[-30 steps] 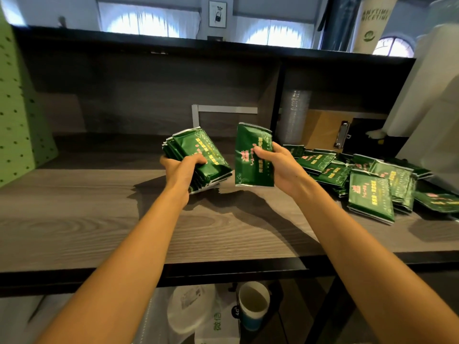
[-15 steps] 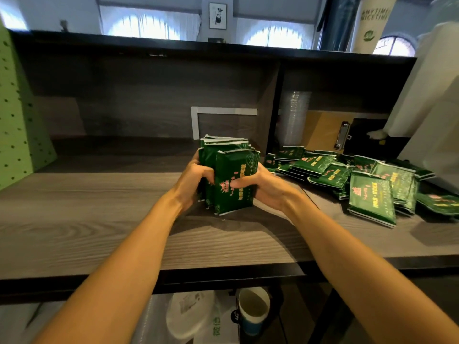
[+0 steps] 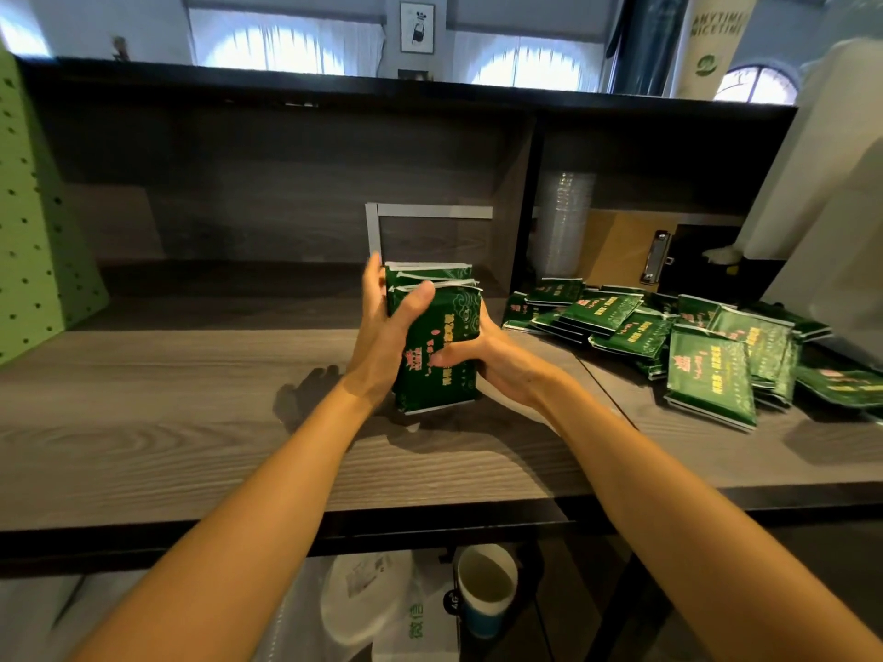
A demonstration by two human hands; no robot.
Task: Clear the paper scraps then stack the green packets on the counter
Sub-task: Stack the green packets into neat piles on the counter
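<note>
Currently you square the bundle of green packets (image 3: 439,348) upright on the desk (image 3: 191,413), left hand (image 3: 382,336) and right hand (image 3: 497,367) gripping it with curled fingers; next, reach for the loose pile (image 3: 669,336) to the right.

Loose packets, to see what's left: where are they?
Head view: the loose packets lie heaped on the counter at right, right of the upright bundle, before the clipboard.

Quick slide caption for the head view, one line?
Left grip and right grip hold an upright bundle of green packets at the wooden counter; loose packets lie heaped to its right.
</note>
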